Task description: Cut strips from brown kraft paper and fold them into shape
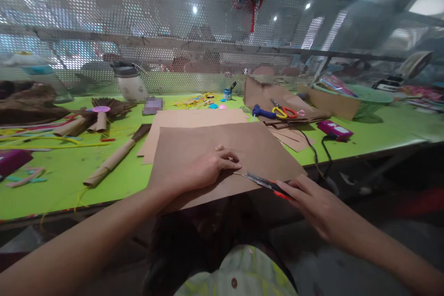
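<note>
A large sheet of brown paper lies before me, its near part hanging over the table's front edge. My left hand rests on it, fingers stretched out and pressing down; a ring shows on one finger. My right hand is closed around a utility knife with a black and red body. Its silver blade points left and touches the paper just right of my left fingertips. A short thin slit or line runs between the tip and those fingers. Lighter brown sheets lie beneath, toward the back.
The green table holds a rolled-paper stick on the left. Scissors and a blue glue gun lie behind, near folded brown paper. A purple box with black cables and a green basket are at right.
</note>
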Tool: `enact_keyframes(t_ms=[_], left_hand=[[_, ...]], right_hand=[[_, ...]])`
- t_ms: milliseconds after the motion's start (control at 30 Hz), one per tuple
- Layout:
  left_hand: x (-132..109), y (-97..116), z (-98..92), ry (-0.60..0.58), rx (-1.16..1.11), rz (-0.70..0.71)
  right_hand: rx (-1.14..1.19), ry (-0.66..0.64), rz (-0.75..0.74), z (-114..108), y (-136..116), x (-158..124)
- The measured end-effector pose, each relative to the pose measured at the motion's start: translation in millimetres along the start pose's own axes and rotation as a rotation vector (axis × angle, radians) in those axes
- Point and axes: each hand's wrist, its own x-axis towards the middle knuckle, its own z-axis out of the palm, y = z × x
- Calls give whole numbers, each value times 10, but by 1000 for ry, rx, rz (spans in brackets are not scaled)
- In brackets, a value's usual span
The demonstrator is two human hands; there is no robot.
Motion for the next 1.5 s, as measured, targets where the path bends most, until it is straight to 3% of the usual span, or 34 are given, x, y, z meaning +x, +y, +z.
enact_keyframes(t_ms=[367,567,733,867,1200,1500], left_hand=[[-53,-4,-119,19,-176,-140],[-91,-30,-135,-1,-180,-168],[-121,-42,-202,-57,-182,-174],[-107,-41,-284,-117,-182,-167],[-154,-73,-192,-64,-145,-159],[-166,-88,-173,-56,-170,-177]], right_hand=[[-1,61,-7,-85,-16,245],[52,-17,-34,-171,124,372],[99,-68,-23,-181,144,340],[120,-36,-31,-152,121,317],[115,-58,-68,-89,146,385],[167,-72,-11,-133,84,109]])
